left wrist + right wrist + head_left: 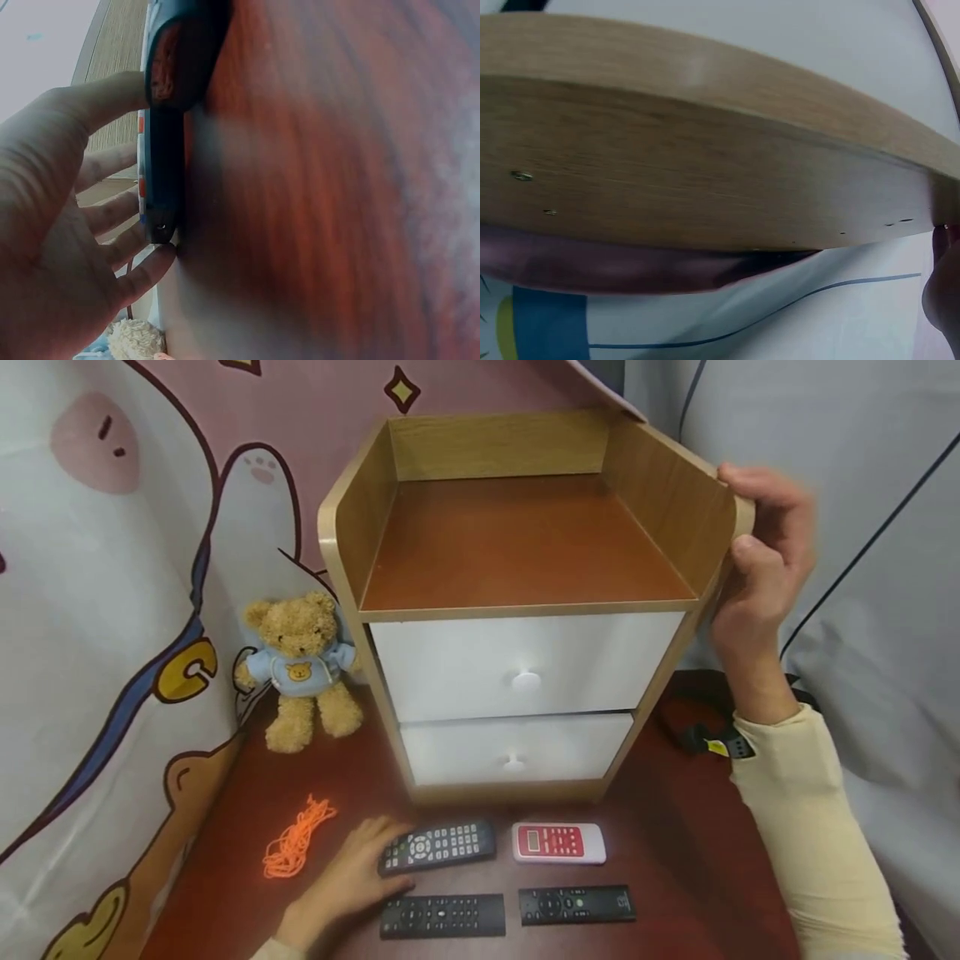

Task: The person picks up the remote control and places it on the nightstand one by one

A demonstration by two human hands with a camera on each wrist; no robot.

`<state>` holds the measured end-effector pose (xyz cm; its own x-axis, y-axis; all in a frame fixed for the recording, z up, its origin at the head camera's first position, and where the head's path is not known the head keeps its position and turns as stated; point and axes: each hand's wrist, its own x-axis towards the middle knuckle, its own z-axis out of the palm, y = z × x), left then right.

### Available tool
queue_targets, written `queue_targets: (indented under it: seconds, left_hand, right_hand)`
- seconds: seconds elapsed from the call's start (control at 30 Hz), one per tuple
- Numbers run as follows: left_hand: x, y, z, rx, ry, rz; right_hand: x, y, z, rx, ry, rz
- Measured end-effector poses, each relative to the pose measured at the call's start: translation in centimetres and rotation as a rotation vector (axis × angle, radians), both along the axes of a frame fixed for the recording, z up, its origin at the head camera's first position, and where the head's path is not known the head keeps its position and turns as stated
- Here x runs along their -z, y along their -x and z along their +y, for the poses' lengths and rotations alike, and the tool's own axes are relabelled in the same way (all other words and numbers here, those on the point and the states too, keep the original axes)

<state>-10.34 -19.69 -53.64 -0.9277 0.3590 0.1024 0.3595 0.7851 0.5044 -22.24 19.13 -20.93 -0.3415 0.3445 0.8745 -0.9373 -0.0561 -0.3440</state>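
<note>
On the dark red tabletop, my left hand [360, 864] lies at the left end of a black remote control [438, 847] with pale buttons. Its fingers touch that end and look spread and nearly straight, with the thumb on the near side; the left wrist view shows the same hand [67, 187] beside the dark remote edge [163, 165]. My right hand [772, 527] grips the front edge of the right side panel of a small wooden cabinet [720, 493] with two white drawers. Only part of that hand [945, 292] shows in the right wrist view, under the panel [705, 172].
Nearby lie a second black remote [442, 916], a third one [576, 904] and a red-and-white remote [558, 843]. An orange string bundle [296, 839] and a teddy bear [300, 668] are left of the cabinet. A dark strap [705, 727] lies behind my right forearm.
</note>
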Motion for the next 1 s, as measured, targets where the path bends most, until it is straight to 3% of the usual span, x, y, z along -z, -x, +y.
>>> queue_targets:
  seconds: [0.3,0.6,0.9,1.0]
  left_hand:
    - [0.2,0.5,0.5,-0.002,0.031,0.036]
    - [0.5,1.0,1.2,0.054,0.102,0.087]
    - [0.6,0.8,1.5,0.045,0.112,0.049]
    - [0.4,0.7,1.7,0.041,0.095,0.09]
  right_hand:
    - [-0.9,0.2,-0.7,0.063,0.024,0.042]
    - [-1.3,0.1,-0.9,0.041,0.048,0.06]
    - [-1.0,0.4,-0.6,0.043,0.033,0.065]
    - [-0.9,0.5,-0.4,0.05,0.029,0.065]
